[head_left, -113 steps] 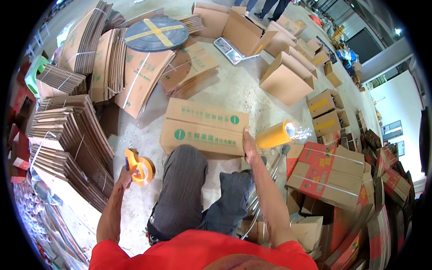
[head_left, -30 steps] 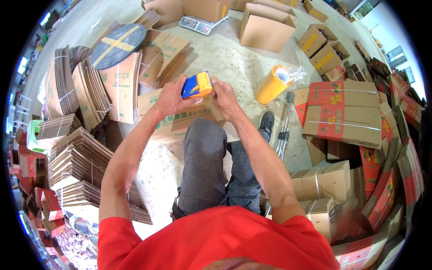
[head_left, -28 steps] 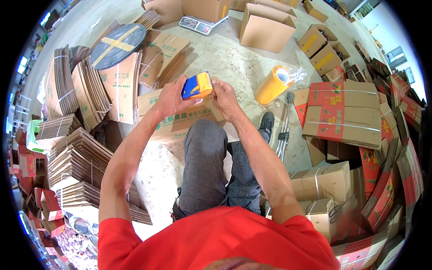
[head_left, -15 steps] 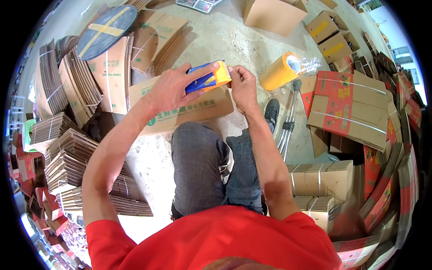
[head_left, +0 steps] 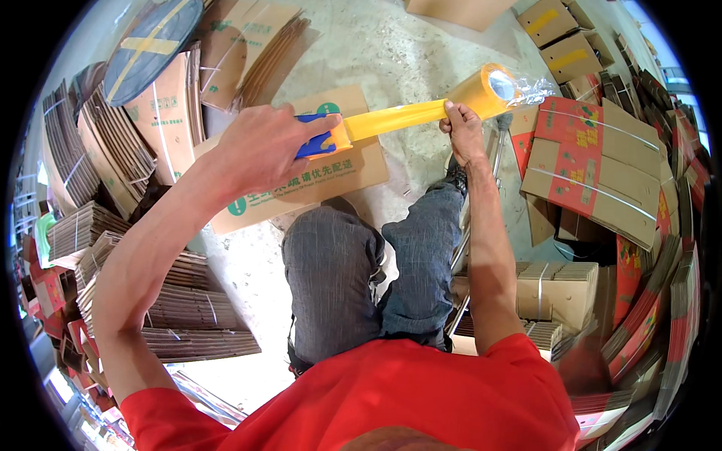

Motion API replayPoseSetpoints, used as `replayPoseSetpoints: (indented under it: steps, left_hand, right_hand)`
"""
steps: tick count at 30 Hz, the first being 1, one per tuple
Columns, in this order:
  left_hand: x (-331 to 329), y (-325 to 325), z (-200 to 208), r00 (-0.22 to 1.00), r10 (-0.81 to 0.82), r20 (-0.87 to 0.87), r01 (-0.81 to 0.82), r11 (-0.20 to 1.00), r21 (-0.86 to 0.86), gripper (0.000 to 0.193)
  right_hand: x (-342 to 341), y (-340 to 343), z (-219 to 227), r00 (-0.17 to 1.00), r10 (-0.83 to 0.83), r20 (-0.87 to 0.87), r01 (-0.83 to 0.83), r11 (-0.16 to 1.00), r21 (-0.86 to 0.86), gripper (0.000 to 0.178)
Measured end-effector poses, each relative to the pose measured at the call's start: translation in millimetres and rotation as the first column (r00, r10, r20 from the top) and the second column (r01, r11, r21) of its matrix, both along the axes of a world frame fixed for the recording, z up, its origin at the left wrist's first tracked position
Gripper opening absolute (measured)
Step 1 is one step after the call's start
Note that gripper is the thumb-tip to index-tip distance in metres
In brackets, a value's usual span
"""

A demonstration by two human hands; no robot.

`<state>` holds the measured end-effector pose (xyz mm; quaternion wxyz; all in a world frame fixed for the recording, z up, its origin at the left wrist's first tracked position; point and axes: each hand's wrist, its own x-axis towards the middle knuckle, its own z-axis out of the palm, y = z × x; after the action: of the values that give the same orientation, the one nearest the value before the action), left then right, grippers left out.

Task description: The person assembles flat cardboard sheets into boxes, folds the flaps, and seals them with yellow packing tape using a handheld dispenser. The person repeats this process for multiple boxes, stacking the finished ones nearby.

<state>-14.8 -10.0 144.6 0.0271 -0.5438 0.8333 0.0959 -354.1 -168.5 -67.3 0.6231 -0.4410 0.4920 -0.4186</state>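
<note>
While the left arm [head_left: 156,259] bends, the right hand [head_left: 462,129] pinches tape [head_left: 398,118].

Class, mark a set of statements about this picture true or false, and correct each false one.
1. The left hand holds a blue and yellow tape dispenser. True.
2. The right hand holds nothing. False: the right hand pinches the end of a yellow tape strip.
3. The strip runs between dispenser and right hand. True.
4. The printed carton is right of the yellow roll. False: the printed carton is left of the yellow roll.
5. A round dark disc bears a yellow cross. True.
6. The person's shirt is green. False: the shirt is red.
</note>
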Motion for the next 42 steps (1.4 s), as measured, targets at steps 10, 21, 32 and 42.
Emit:
replayPoseSetpoints:
  steps: [10,21,32,42]
  left_hand:
    - [-22.9,-32.8,-19.8,0.983,-0.046,0.176,0.02,0.988,0.151,0.056]
    - [-32.2,-46.6,-17.3,0.986,-0.034,0.164,0.014,0.993,0.121,0.039]
    - [-38.4,-51.4,-13.2,0.983,-0.04,0.177,0.02,0.993,0.114,0.052]
    - [-47.5,-56.4,-15.8,0.967,-0.036,0.254,-0.001,0.989,0.145,0.06]
  right_hand:
    - [-9.8,3.7,-41.0,0.997,-0.001,0.081,-0.005,0.997,0.078,0.024]
    - [36.8,34.9,-123.0,0.98,0.194,-0.044,-0.183,0.967,0.179,0.026]
    - [98.1,77.4,-138.1,0.956,0.257,-0.143,-0.222,0.95,0.22,0.032]
    - [92.2,71.7,-166.2,0.85,0.291,-0.44,-0.237,0.956,0.175,0.032]
